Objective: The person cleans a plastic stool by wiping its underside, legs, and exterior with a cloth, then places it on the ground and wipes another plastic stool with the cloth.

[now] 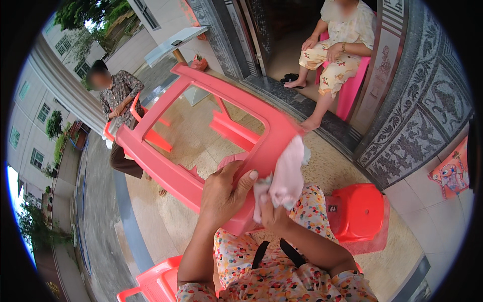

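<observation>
Across the middle of the view lies a red plastic chair [169, 160], tilted off its feet, with a large framed opening facing up. My left hand [222, 194] grips the near part of this frame, its fingers curling into the opening and the thumb on top. In my right hand [273, 213] is a crumpled pink and whitish cloth [288, 173], blurred as by motion. The cloth rests against the chair's near right corner, over my knee. Some of the chair's lower parts show through the opening.
A red plastic stool [356, 211] stands to my right, and another red plastic chair [162, 277] is at lower left. One person [122, 94] sits at far left; another [341, 49] sits in the doorway, a bare foot near the chair's edge. A light-topped table [177, 41] stands beyond.
</observation>
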`<state>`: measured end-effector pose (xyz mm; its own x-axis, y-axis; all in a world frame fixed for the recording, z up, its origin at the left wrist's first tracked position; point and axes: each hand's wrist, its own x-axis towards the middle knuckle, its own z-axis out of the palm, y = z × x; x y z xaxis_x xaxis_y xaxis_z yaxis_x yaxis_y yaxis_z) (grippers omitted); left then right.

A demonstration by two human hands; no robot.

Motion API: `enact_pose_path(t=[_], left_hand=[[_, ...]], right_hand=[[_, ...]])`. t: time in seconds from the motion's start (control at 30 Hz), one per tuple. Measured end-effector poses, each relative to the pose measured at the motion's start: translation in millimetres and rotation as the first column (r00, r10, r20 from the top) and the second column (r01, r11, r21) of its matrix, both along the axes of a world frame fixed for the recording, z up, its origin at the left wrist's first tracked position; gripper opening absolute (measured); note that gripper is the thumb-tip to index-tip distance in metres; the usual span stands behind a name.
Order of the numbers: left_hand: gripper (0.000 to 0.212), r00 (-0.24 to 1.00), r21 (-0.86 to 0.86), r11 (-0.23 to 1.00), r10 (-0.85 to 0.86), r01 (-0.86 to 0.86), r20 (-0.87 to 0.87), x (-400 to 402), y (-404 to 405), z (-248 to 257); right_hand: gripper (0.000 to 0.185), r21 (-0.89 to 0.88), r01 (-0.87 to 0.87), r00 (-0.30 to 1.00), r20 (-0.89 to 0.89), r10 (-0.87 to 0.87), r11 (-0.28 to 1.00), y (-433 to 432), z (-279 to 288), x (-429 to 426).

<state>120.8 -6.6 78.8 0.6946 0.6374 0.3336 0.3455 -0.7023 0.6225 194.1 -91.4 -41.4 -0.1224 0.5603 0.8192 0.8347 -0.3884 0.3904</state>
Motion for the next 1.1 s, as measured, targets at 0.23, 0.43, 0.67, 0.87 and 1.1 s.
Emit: enact_pose_path(t=[0.23,0.43,0.67,0.87,1.1], left_hand=[[0.041,0.997,-0.03,1.0,0.002,-0.004,-0.072,3,-1,2],[0.037,0.999,-0.05,0.999,-0.014,0.012,-0.053,2,4,-3],[0.038,1.0,-0.064,0.998,0.003,-0.004,-0.011,5,0,0],[0.041,0.999,-0.102,0.995,-0.008,0.011,0.033,6,2,-2],[0.04,0.999,-0.069,0.998,-0.019,0.016,-0.044,3,0,1]], right_hand=[[0.01,0.554,-0.251,0.418,-0.678,0.605,0.794,35,23,78],[0.011,0.325,-0.357,0.527,-0.704,0.476,0.876,13,32,30],[0.028,0.537,-0.514,0.361,-0.572,0.736,0.669,5,-2,-16],[0.026,0.469,-0.444,0.569,-0.51,0.645,0.763,21,16,53],[0.022,0.476,-0.291,0.088,-0.851,0.519,0.83,25,32,93]])
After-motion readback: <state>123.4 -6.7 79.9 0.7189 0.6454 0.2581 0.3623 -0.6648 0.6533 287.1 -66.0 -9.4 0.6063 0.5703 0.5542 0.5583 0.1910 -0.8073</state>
